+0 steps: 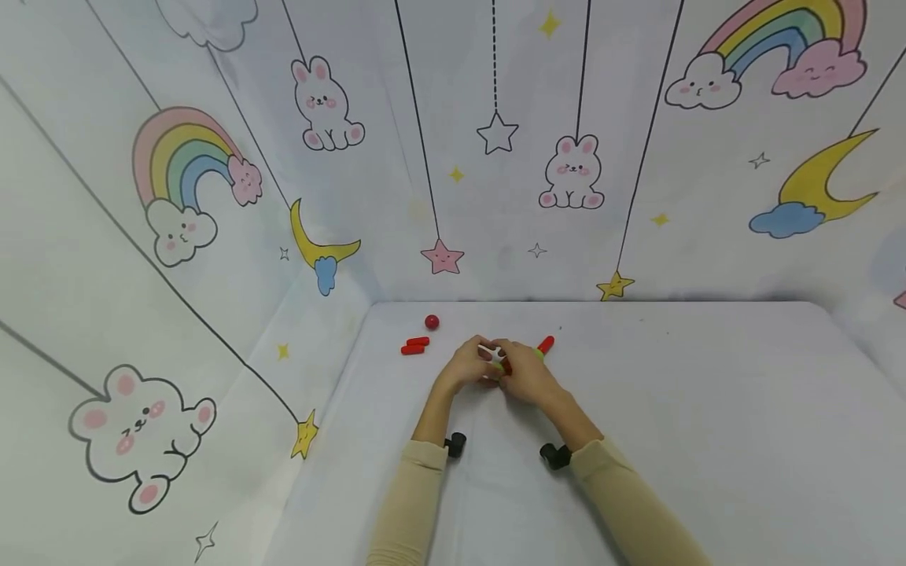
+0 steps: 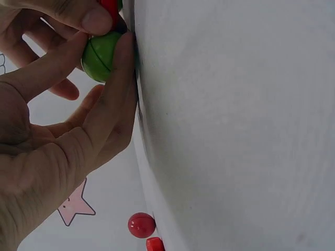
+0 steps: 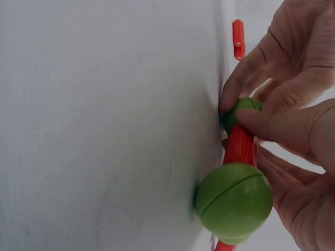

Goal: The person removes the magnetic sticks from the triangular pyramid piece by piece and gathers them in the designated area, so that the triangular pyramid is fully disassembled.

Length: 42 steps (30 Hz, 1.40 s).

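Two-handed: pinching a green ball in close-bent fingers of the left hand, gripping the adjoining red stick in close-bent fingers of the right hand, low at the worktop, near a red ball.

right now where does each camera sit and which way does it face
Head: worn on the head, facing forward and down at the white tabletop; the left hand, right hand and both sleeves show.
Left wrist: on that wrist, facing a green ball the left hand pinches; both hands show.
Right wrist: on that wrist, facing the red stick the right hand holds; both hands show.
Head and left wrist views share the red ball.
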{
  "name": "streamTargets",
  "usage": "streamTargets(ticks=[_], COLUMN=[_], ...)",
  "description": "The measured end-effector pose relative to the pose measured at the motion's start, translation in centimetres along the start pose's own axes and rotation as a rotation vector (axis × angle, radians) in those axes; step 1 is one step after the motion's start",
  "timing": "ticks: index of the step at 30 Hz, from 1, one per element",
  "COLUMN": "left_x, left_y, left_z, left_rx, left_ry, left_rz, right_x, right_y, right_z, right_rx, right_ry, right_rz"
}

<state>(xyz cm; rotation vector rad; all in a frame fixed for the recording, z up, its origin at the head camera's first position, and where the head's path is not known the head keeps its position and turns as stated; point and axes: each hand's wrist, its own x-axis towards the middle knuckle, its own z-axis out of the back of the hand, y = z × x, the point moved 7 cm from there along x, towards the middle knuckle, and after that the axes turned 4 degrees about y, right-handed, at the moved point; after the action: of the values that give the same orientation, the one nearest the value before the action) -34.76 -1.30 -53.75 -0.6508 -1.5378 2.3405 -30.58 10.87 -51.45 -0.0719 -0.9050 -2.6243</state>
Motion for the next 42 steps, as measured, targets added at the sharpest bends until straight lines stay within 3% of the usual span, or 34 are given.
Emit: streamTargets(ticks=[7, 15, 22, 27, 33, 42], left_x=[-0.1, 0.1, 0.1, 0.2, 0.3, 1.6], left_y=[0.2, 0.2, 0.2, 0.4, 0.5, 0.4], left_z=[0.2, 0.8, 1.0, 1.4, 2.8, 4.5], left_rx=[-0.013, 0.04, 0.036, 0.014, 0.063, 0.055], left_ry=[-0.011, -0.049, -0.048, -0.054, -0.138, -0.153], left_rz=[0.033, 0.022, 0.03, 0.029, 0.024, 0.023], right_x=[-0.1, 0.1, -0.1, 0.0, -0.1, -0.3], right_y=[-0.3, -0.3, -0.5, -0.5, -1.0, -1.0], right_z=[-0.2, 0.2, 0.1, 0.4, 0.6, 0.8], right_rx=[-0.045, 0.025, 0.093, 0.109, 0.111, 0.099], right_ry=[0.041, 0.034, 0.04, 0.015, 0.013, 0.037], right_rz=[-0.013, -0.021, -0.055, -0.033, -0.034, -0.006])
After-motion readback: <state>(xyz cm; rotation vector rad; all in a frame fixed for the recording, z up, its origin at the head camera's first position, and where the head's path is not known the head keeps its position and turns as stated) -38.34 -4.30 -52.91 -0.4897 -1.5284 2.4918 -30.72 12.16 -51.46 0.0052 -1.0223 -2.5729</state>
